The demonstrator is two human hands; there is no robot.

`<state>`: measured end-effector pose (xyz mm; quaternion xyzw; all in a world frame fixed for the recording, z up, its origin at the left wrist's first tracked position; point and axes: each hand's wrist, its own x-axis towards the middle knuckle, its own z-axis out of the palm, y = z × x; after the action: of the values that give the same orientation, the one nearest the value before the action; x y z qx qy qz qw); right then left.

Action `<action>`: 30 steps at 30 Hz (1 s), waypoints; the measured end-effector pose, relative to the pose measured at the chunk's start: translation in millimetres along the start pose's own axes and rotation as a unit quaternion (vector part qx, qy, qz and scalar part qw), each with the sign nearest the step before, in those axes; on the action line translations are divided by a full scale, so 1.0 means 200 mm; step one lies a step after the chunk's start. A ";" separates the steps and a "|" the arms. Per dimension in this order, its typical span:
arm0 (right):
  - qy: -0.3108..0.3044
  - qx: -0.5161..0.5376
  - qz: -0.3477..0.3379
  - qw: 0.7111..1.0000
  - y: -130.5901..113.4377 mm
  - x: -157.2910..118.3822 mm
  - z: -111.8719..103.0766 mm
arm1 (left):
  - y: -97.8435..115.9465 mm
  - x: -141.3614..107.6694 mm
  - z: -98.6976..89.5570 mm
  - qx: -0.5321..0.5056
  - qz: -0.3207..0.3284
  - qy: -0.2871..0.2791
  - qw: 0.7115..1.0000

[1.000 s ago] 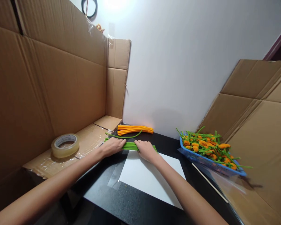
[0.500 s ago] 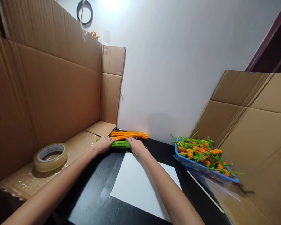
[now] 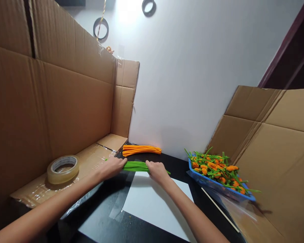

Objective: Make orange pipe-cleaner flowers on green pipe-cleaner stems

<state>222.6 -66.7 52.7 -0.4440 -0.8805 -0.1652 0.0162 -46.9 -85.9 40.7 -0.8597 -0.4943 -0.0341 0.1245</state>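
A bundle of green pipe cleaners (image 3: pixel 136 166) stretches between my two hands near the back edge of the white sheet (image 3: pixel 154 199). My left hand (image 3: pixel 113 167) is closed round the bundle's left end. Its right part is gripped by my right hand (image 3: pixel 157 171), and a green tip pokes out past that hand. Just behind, a bundle of orange pipe cleaners (image 3: pixel 142 150) lies on the black table by the wall, touched by neither hand. My palms hide the portions of green that they hold.
At the right, a blue basket (image 3: pixel 225 189) holds many orange and green pipe-cleaner pieces. A thin pale stick (image 3: pixel 220 210) lies in front of it. On the left, a roll of clear tape (image 3: pixel 63 169) rests on cardboard. Cardboard walls (image 3: pixel 76 101) stand on both sides.
Both hands have lifted the green bundle away from the orange one and brought it nearer, toward the white sheet. The orange bundle stays by the wall. The camera view has shifted slightly.
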 end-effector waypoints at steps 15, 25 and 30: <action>0.142 -0.019 -0.118 0.983 0.13 -0.80 0.24 | 0.69 -0.32 -0.15 -0.088 0.107 -0.108 0.984; 0.043 0.004 0.058 0.997 0.35 -0.16 0.18 | 0.17 0.34 0.12 -0.034 0.056 0.051 0.997; 0.051 0.053 0.090 0.993 0.43 0.17 0.26 | -0.07 0.40 0.26 -0.087 -0.030 0.106 0.990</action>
<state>275.3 22.2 33.8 -0.5106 -0.8426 -0.1387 0.0999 -21.4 0.2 8.2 -0.8435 -0.4992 -0.1712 0.0996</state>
